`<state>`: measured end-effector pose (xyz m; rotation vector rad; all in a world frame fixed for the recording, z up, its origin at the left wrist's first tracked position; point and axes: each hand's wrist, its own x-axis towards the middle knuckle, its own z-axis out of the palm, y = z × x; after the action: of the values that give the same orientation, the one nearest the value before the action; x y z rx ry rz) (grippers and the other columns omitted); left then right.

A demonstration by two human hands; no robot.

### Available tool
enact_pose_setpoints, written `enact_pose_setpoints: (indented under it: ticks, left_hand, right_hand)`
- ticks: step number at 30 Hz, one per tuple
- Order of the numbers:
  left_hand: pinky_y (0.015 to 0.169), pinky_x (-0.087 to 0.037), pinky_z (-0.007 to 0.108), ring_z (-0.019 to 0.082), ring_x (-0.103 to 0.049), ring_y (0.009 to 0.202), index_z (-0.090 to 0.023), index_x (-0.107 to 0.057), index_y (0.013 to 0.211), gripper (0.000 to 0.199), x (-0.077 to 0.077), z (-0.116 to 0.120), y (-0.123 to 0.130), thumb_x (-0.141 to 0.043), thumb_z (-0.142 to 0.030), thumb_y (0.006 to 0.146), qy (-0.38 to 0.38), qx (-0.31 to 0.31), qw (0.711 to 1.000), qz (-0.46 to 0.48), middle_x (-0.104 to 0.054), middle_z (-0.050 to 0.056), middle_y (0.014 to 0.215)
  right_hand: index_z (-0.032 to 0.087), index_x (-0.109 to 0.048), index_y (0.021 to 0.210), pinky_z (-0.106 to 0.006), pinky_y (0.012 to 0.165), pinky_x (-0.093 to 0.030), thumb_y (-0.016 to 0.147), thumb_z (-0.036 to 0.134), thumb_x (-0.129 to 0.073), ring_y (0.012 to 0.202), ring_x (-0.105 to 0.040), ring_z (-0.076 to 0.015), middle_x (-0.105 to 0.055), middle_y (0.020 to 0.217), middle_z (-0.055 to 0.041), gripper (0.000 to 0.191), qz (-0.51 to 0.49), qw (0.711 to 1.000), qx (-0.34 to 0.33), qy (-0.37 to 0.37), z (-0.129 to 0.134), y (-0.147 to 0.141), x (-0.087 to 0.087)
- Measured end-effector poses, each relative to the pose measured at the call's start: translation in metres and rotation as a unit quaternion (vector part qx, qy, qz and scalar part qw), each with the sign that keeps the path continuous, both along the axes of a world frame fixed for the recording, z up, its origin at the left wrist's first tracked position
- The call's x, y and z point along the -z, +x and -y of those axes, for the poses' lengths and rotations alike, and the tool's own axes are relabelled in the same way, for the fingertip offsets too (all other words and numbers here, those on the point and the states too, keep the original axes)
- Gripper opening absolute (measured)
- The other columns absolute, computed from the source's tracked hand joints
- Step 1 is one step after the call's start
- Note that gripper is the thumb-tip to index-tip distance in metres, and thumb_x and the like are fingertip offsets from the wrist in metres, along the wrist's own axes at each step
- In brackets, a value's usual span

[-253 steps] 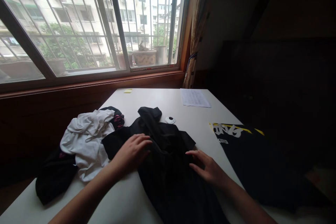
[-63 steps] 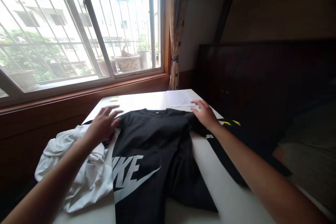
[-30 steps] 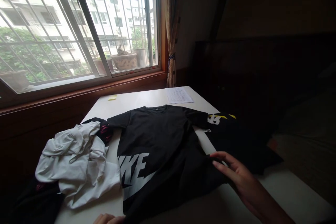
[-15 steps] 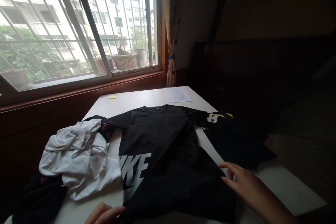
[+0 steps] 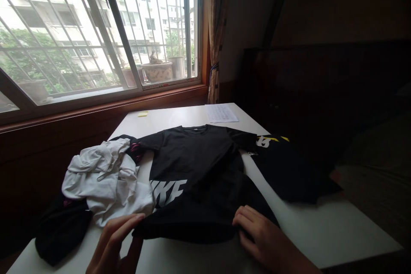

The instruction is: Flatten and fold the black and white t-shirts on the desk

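Gripping the black shirt by its hem, left hand and right hand flank bare table.

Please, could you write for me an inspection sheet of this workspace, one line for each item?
Surface: white table, partly covered by garments.
Job's things: black T-shirt spread out, wrinkled; white garment crumpled at left; dark garment with yellow marks at right.
Clutter: printed paper and yellow note at far end.
Hands: left hand and right hand both grip the T-shirt's near edge.
Cables: nothing seen.
Surroundings: barred window, tied curtain; right side too dark to judge.
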<state>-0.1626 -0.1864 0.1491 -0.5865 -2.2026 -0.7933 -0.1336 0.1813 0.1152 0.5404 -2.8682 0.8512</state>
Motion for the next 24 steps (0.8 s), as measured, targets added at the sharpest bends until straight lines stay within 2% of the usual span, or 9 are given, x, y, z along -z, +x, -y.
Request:
enact_pose_setpoints:
  ticks: [3, 5, 8, 11, 14, 16, 19, 24]
  left_hand:
    - [0.086, -0.057, 0.030, 0.018, -0.068, 0.100, -0.026, -0.064, 0.122, 0.030, -0.004, -0.006, -0.006, -0.064, -0.015, 0.095, -0.017, -0.064, 0.997, -0.031, -0.067, 0.004, 0.112]
    - [0.087, -0.056, 0.031, 0.018, -0.067, 0.098, -0.025, -0.064, 0.121, 0.028, -0.006, -0.014, -0.008, -0.064, -0.014, 0.095, -0.016, -0.067, 0.997, -0.043, -0.066, 0.004, 0.111]
    - [0.089, -0.055, 0.031, 0.018, -0.067, 0.098, -0.025, -0.064, 0.121, 0.031, -0.009, -0.024, -0.006, -0.064, -0.010, 0.094, -0.021, -0.053, 0.997, -0.055, -0.065, 0.003, 0.110]
    - [0.089, -0.056, 0.030, 0.017, -0.067, 0.098, -0.024, -0.063, 0.123, 0.036, -0.011, -0.026, -0.001, -0.065, -0.006, 0.092, -0.030, -0.029, 0.997, -0.063, -0.065, 0.004, 0.111]
    - [0.092, -0.056, 0.029, 0.018, -0.067, 0.103, -0.023, -0.061, 0.127, 0.042, -0.010, -0.025, 0.002, -0.064, -0.003, 0.091, -0.047, 0.022, 0.996, -0.068, -0.065, 0.005, 0.114]
    - [0.094, -0.056, 0.030, 0.018, -0.066, 0.107, -0.024, -0.060, 0.131, 0.046, -0.006, -0.025, 0.003, -0.063, -0.001, 0.091, -0.053, 0.051, 0.995, -0.063, -0.064, 0.006, 0.116]
    - [0.094, -0.058, 0.031, 0.019, -0.065, 0.111, -0.025, -0.056, 0.136, 0.050, 0.008, -0.034, 0.006, -0.061, -0.003, 0.092, -0.039, 0.061, 0.997, -0.033, -0.062, 0.007, 0.119]
    - [0.093, -0.061, 0.036, 0.024, -0.063, 0.115, -0.025, -0.053, 0.140, 0.050, 0.040, -0.065, 0.018, -0.060, -0.015, 0.092, -0.038, 0.069, 0.993, 0.088, -0.056, 0.012, 0.130]
  right_hand:
    - [0.025, -0.065, 0.094, -0.031, 0.078, -0.057, 0.082, 0.009, -0.054, 0.087, -0.069, -0.0208, -0.069, 0.094, -0.0026, 0.023, -0.029, 0.996, 0.053, -0.068, -0.014, 0.003, -0.007]
    - [0.026, -0.065, 0.094, -0.030, 0.078, -0.056, 0.087, 0.016, -0.055, 0.086, -0.069, -0.0204, -0.069, 0.093, -0.0023, 0.016, -0.050, 0.988, 0.087, -0.118, -0.023, 0.006, -0.017]
    - [0.026, -0.066, 0.092, -0.031, 0.080, -0.054, 0.092, 0.025, -0.054, 0.089, -0.068, -0.0209, -0.069, 0.092, -0.0026, 0.011, -0.084, 0.975, 0.122, -0.163, -0.036, 0.011, -0.033]
    - [0.027, -0.068, 0.090, -0.032, 0.082, -0.053, 0.093, 0.029, -0.055, 0.092, -0.067, -0.0214, -0.070, 0.094, -0.0033, 0.013, -0.099, 0.970, 0.155, -0.157, -0.052, 0.016, -0.043]
    - [0.027, -0.069, 0.093, -0.034, 0.085, -0.053, 0.094, 0.034, -0.056, 0.096, -0.067, -0.0230, -0.070, 0.098, -0.0044, 0.015, -0.111, 0.966, 0.185, -0.144, -0.070, 0.019, -0.046]
    - [0.027, -0.069, 0.095, -0.036, 0.087, -0.053, 0.095, 0.036, -0.057, 0.098, -0.067, -0.0239, -0.071, 0.101, -0.0048, 0.015, -0.127, 0.962, 0.194, -0.143, -0.081, 0.019, -0.045]
    - [0.028, -0.068, 0.098, -0.036, 0.086, -0.055, 0.094, 0.036, -0.058, 0.099, -0.068, -0.0242, -0.071, 0.103, -0.0043, 0.013, -0.159, 0.958, 0.189, -0.145, -0.090, 0.015, -0.044]
    - [0.028, -0.065, 0.103, -0.036, 0.087, -0.054, 0.097, 0.037, -0.056, 0.102, -0.068, -0.0247, -0.070, 0.107, -0.0048, 0.015, -0.190, 0.949, 0.188, -0.165, -0.082, 0.006, -0.049]
